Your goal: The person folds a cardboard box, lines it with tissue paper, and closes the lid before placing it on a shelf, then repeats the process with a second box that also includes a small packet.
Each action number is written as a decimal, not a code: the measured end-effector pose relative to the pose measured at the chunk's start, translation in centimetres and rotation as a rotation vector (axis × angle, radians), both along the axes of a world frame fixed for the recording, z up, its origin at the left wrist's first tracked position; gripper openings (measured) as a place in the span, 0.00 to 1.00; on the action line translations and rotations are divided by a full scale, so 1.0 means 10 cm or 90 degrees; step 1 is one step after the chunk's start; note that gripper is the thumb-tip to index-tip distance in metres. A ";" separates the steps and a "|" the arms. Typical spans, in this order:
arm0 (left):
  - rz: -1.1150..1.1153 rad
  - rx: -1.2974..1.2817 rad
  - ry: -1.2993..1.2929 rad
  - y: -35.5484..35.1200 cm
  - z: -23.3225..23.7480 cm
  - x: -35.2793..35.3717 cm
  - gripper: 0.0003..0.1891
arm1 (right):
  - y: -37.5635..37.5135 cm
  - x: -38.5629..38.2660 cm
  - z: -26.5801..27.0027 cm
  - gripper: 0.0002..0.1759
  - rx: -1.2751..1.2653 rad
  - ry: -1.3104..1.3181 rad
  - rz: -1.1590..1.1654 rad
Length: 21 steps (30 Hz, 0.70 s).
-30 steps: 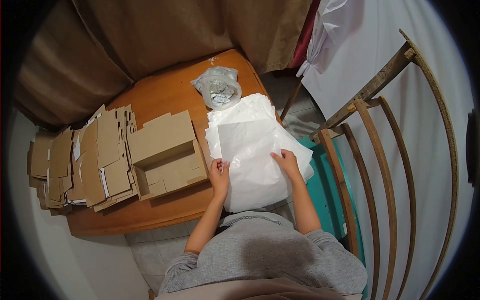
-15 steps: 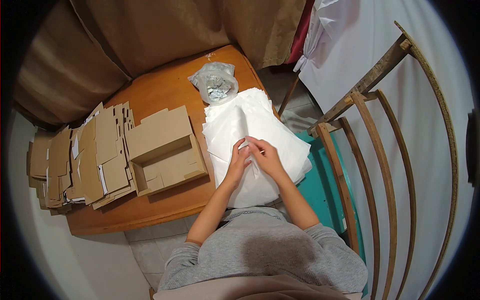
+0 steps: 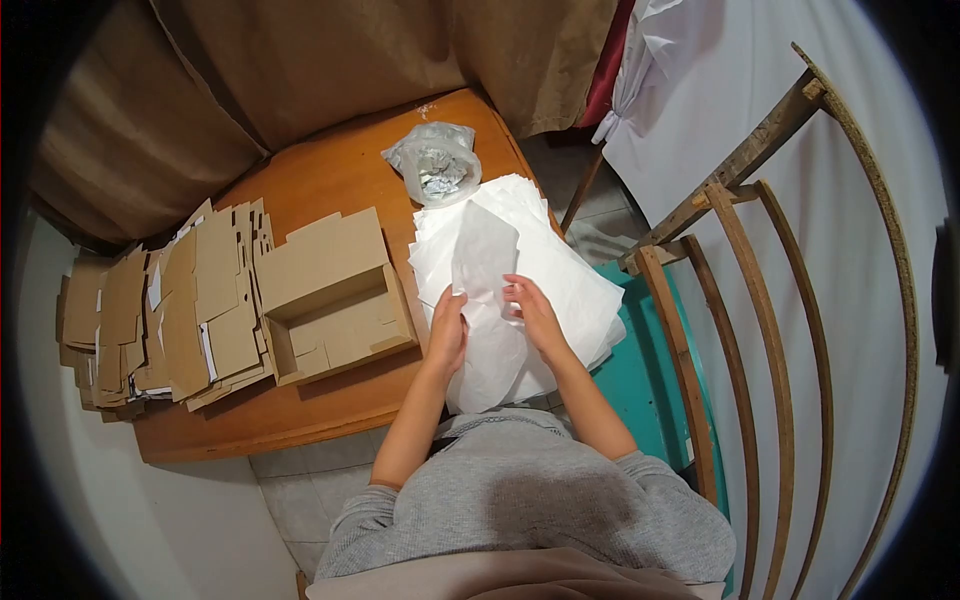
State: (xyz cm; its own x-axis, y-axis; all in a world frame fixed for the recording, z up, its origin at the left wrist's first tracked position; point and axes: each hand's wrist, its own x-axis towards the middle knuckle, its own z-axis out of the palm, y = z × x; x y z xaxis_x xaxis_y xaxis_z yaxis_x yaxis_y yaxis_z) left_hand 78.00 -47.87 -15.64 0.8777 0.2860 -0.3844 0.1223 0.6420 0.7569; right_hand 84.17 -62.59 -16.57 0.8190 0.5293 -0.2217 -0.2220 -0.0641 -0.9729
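A thin white sheet of paper (image 3: pixel 485 250), creased and partly lifted, is between my hands above a stack of white paper sheets (image 3: pixel 575 285). My left hand (image 3: pixel 448 332) grips the left edge of this sheet, the thumb on the near face and the other fingers hidden behind. At the right edge, my right hand (image 3: pixel 535 318) has its fingers apart, their tips at the paper. To the left of the stack stands an open cardboard box (image 3: pixel 340 318) with its lid flap raised.
A clear plastic bag (image 3: pixel 440 165) with silvery contents lies beyond the stack. Flattened cardboard boxes (image 3: pixel 180 310) are piled at the left of the wooden table (image 3: pixel 320 170). Beside its right edge are a teal surface (image 3: pixel 650 350) and a wooden slatted frame (image 3: pixel 770 300).
My hands were close together, fingertips meeting at a fold in the paper. Now they have moved apart, and the thin sheet stands raised and wider between them.
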 end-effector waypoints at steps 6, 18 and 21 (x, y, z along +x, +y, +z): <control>0.021 -0.150 -0.142 0.34 0.43 -0.11 0.25 | -0.07 0.03 -0.08 0.33 -0.054 0.122 -0.081; 0.033 0.078 -0.047 0.88 0.25 -0.54 0.25 | 0.14 0.00 -0.06 0.17 0.056 -0.009 -0.063; 0.059 0.175 0.004 1.06 0.05 -0.76 0.19 | 0.31 -0.04 0.00 0.17 -0.029 -0.088 -0.069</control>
